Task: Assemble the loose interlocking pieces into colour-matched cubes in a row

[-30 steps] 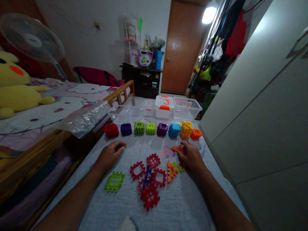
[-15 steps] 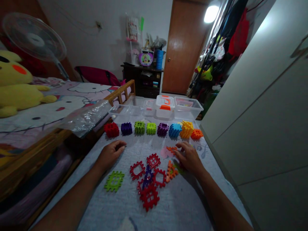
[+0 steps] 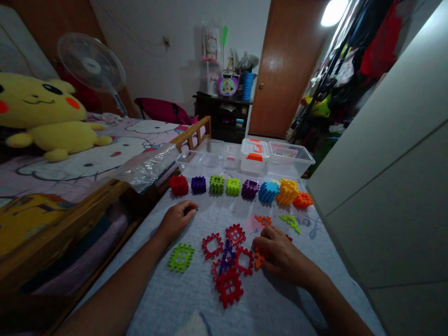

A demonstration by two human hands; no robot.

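My right hand [image 3: 280,252] is over an orange triangular building piece [image 3: 259,259], fingers and thumb closed around its sides, covering most of it. Just beyond lie another orange triangular piece [image 3: 263,220] and a lime green one [image 3: 291,222]. A bit of red shows behind the knuckles. To the left of this hand is a loose group of red toothed square pieces [image 3: 229,288], with a purple triangular piece [image 3: 227,258] on top. My left hand [image 3: 178,219] rests on the cloth, empty, its fingers loosely bent and apart from the thumb. A green square piece [image 3: 181,257] lies nearer me.
A row of colour-sorted stacks, from red [image 3: 178,185] to yellow [image 3: 287,191] and orange [image 3: 303,200], crosses the cloth-covered table [image 3: 168,308]. Clear plastic boxes [image 3: 292,161] stand behind. A wooden bed rail [image 3: 87,210] borders the left, a white cabinet [image 3: 392,196] the right.
My right hand has moved nearer me, from beside the far orange triangular piece onto the nearer one. The lime green piece now shows in full. My view has turned slightly left.
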